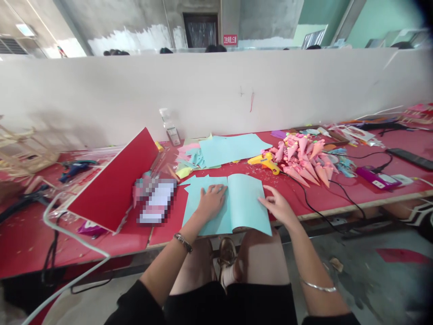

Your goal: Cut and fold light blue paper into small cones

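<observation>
Sheets of light blue paper (pixel 248 203) lie at the table's front edge, right in front of me. My left hand (pixel 213 199) rests flat on the left part of the paper, fingers stretched out. At the right edge, my right hand (pixel 278 205) holds the bowed-up half of the top sheet between its fingers, partly hidden by the paper. Behind it lies another blue sheet (pixel 233 149), beside blue and pink paper scraps (pixel 194 158). A yellow glue gun (pixel 265 161) lies just beyond my right hand, near a heap of pink paper cones (pixel 304 158).
A phone (pixel 157 201) lies left of the paper, beside a leaning red board (pixel 115 185). A purple power strip (pixel 377 177) and black cables (pixel 311 205) are on the right. A white partition (pixel 203 90) closes off the back. Part of another person's leg shows at right.
</observation>
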`<action>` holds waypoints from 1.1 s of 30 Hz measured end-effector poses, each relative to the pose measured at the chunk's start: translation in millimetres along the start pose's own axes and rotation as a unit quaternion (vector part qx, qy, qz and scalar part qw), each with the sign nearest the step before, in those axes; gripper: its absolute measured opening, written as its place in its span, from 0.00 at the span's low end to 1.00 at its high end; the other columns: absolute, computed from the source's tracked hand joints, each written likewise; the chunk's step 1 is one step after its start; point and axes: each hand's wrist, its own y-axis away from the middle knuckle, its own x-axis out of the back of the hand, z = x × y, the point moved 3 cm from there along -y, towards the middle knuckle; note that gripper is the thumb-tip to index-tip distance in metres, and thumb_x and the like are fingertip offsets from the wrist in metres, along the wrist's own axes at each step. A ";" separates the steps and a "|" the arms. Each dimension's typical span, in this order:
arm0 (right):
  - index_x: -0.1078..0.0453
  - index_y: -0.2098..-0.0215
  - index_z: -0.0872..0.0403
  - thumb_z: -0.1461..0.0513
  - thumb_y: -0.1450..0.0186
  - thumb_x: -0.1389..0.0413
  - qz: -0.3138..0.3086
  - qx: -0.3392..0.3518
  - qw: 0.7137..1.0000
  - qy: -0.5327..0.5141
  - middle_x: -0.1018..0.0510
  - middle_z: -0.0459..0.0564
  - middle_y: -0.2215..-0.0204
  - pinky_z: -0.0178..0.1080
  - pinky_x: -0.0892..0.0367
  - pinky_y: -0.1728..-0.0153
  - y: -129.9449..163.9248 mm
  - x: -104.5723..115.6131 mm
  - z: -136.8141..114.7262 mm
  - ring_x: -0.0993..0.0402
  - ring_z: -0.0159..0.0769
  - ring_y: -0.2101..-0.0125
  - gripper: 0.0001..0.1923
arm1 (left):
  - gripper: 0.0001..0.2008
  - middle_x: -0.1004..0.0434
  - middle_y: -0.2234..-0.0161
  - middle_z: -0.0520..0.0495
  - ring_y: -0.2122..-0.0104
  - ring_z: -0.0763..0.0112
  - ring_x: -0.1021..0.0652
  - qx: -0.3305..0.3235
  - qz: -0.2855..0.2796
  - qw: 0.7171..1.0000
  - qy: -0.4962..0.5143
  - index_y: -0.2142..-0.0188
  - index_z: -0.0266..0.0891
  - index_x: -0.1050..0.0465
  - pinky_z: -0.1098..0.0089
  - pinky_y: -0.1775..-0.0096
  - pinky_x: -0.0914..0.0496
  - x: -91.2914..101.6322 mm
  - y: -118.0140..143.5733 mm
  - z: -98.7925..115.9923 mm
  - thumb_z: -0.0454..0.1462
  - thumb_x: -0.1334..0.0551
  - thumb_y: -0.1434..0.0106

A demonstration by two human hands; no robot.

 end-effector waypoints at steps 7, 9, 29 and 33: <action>0.36 0.60 0.51 0.55 0.44 0.51 0.033 0.044 0.998 0.042 0.37 0.40 0.84 0.38 0.39 0.73 20.9 -4.6 0.9 0.38 0.33 0.81 0.15 | 0.20 0.39 0.47 0.42 0.50 0.54 0.39 0.024 0.020 0.999 -0.024 0.44 0.44 0.45 0.46 0.54 0.41 3.1 -6.8 10.5 0.35 0.56 0.36; 0.32 0.66 0.51 0.57 0.44 0.52 0.059 0.065 0.987 0.132 0.37 0.39 0.85 0.42 0.40 0.65 25.9 -5.0 -1.2 0.38 0.32 0.82 0.11 | 0.20 0.39 0.47 0.42 0.50 0.55 0.39 0.029 0.019 0.999 -0.027 0.44 0.45 0.45 0.46 0.54 0.41 3.1 -5.9 10.6 0.35 0.55 0.36; 0.32 0.76 0.51 0.61 0.43 0.55 0.093 0.109 0.964 0.225 0.33 0.40 0.86 0.41 0.43 0.64 49.3 11.6 2.9 0.38 0.31 0.83 0.10 | 0.24 0.49 0.39 0.48 0.42 0.58 0.47 0.017 -0.005 1.000 0.024 0.42 0.51 0.49 0.43 0.47 0.52 -4.8 5.9 4.6 0.49 0.57 0.37; 0.32 0.75 0.51 0.60 0.43 0.55 0.101 0.111 0.958 0.246 0.30 0.41 0.84 0.45 0.45 0.58 56.9 17.5 10.7 0.35 0.32 0.81 0.11 | 0.28 0.51 0.39 0.47 0.41 0.57 0.48 0.016 -0.010 0.999 0.037 0.42 0.51 0.50 0.43 0.46 0.54 -3.9 6.9 4.8 0.53 0.54 0.40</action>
